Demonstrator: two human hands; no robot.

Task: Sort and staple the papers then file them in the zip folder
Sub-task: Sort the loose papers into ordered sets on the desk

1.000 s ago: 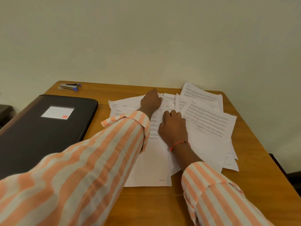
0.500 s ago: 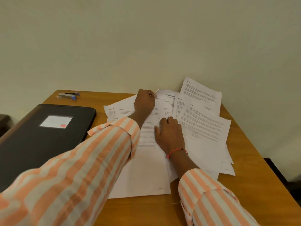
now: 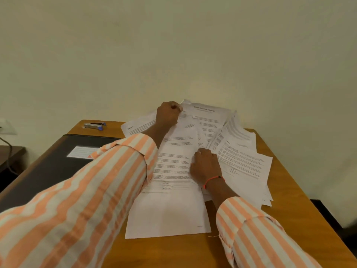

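Early sorting: your left hand [image 3: 167, 116] pinches a far corner of the loose papers [image 3: 170, 209], your right hand [image 3: 205, 167] rests on them, grip unclear; stapler [image 3: 94, 125] and zip folder [image 3: 58, 167] lie unused.

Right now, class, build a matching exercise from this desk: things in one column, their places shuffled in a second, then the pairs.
1. silver stapler with blue tip
2. black zip folder with white label
3. loose white printed papers
4. left hand

A. spread over the wooden table's middle and right
B. pinching a paper's far corner
C. table's far left corner
D. along the table's left side

Pairs: 1-C, 2-D, 3-A, 4-B
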